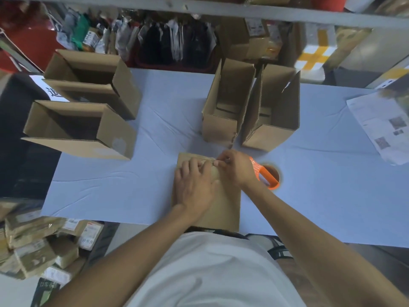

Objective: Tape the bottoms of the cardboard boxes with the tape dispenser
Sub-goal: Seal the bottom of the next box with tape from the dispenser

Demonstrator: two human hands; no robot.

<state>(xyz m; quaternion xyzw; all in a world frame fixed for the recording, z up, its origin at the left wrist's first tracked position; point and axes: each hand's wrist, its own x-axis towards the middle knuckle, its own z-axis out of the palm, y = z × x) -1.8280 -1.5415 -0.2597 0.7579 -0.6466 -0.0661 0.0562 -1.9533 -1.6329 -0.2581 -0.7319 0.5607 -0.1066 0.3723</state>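
Observation:
A brown cardboard box [223, 204] lies on the light blue table in front of me, its far end flaps folded shut. My left hand [194, 185] presses flat on the box top near that far end. My right hand [234, 167] curls at the far edge of the box, its fingertips pinching at the flap seam. The orange tape dispenser [267, 173] with its tape roll lies on the table just right of my right wrist, held by neither hand.
Two open boxes [223, 107] [272, 111] stand upright behind the box. Two more open boxes [93, 78] [77, 129] lie on the left. A printed sheet [385, 127] sits at the right. Packed parcels [33, 247] pile by the table's near-left edge. Shelves with goods rise behind.

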